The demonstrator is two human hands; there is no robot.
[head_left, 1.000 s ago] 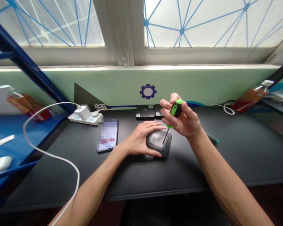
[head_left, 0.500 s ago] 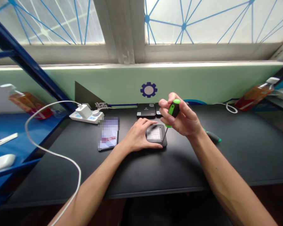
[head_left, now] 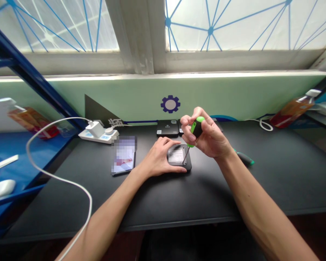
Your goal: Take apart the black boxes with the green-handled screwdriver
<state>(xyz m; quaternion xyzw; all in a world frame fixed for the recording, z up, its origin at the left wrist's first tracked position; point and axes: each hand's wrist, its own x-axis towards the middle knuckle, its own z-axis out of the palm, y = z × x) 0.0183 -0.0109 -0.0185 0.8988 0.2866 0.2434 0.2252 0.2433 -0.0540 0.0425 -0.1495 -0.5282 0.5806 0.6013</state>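
A small black box-shaped device [head_left: 188,165] with a pale label lies on the black table. My left hand [head_left: 161,157] grips it from the left, thumb along the near edge and fingers along the far edge. In my right hand [head_left: 206,136] is a green and black screwdriver [head_left: 197,127], its handle wrapped by the fingers. The shaft slants down and left, and its tip meets the device near the lower right corner of the label. Whether a screw sits under the tip is too small to tell.
Behind the device stand black boxes [head_left: 167,127] near the wall. A phone [head_left: 124,156] lies to the left, beside a white power strip [head_left: 98,136] with a charger. A white cable [head_left: 67,178] loops across my left forearm. Another green and black tool [head_left: 245,159] lies partly behind my right wrist.
The screwdriver handle has turned a little and leans further, with my right fingers shifted slightly left. My left hand stays on the device. The whole view has drifted marginally.
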